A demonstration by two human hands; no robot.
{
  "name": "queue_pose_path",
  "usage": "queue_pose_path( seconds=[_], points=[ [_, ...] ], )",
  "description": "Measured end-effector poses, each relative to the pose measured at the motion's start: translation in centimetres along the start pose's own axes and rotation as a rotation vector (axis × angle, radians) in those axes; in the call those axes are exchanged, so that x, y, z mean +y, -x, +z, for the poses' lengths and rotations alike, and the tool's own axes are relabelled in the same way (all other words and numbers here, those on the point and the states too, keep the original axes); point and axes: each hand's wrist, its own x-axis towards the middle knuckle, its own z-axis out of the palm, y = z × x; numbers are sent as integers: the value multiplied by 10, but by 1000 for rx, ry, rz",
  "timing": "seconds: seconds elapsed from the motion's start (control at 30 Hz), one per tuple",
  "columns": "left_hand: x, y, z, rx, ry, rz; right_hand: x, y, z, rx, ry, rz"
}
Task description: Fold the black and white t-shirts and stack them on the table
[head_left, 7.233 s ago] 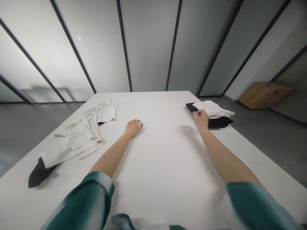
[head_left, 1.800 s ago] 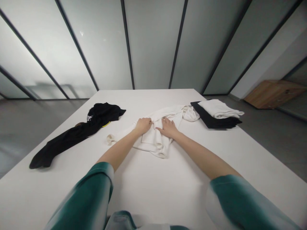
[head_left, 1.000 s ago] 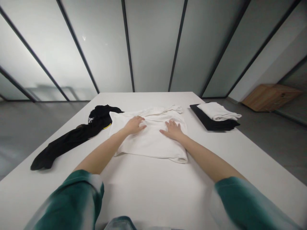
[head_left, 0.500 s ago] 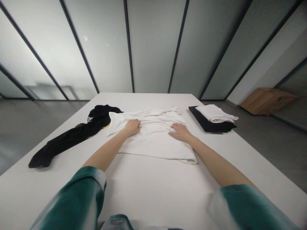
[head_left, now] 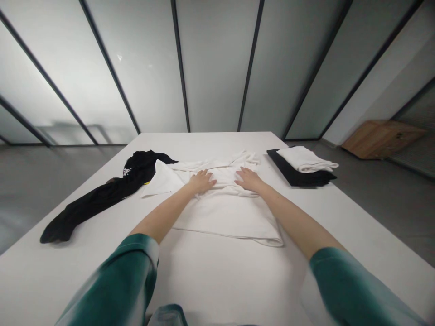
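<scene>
A white T-shirt [head_left: 227, 215] lies spread on the table in front of me, wrinkled across its far half, its hem toward me. My left hand [head_left: 203, 182] rests palm down on the shirt left of its middle, fingers spread. On the right part of the cloth lies my right hand [head_left: 249, 180], also flat with the fingers apart. Neither hand grips the fabric. One sleeve of the shirt sticks out to the left, beside a crumpled black garment [head_left: 98, 194] with a small white print.
The white table [head_left: 217, 271] reaches out ahead of me. To the right sits a stack of folded black clothing [head_left: 306, 180] with a folded white cloth [head_left: 304, 158] on top. Beyond are frosted glass panels [head_left: 217, 68] and a wooden cabinet [head_left: 380, 138].
My left hand has slid right, closer to my right hand, which has moved slightly away from me. The shirt's hem has shifted a little toward me, and its left sleeve has spread.
</scene>
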Motion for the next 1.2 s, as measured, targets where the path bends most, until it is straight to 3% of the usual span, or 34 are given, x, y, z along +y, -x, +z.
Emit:
queue_pose_path(
  seconds=[0.13,0.33,0.53,0.7,0.8,0.87,1.03,1.2],
  points=[
    [-4,1,4,-61,6,-42,-2,6,6,-32,68,38],
    [-5,14,-12,30,-80,72,-15,22,-25,-40,174,55],
    [3,13,-22,-64,132,237,-24,24,-51,-260,162,85],
    [-13,10,-23,71,93,125,-11,19,-36,-45,82,-148],
    [-34,8,-21,-79,46,160,1,16,-21,-16,41,-245],
    [-48,7,-17,-139,40,165,9,14,-17,-32,18,-192],
    [-73,-2,-16,32,48,-39,34,-2,-31,-14,-64,81],
    [-88,-21,-39,147,207,-171,48,-24,-52,-20,-149,92]
  ],
)
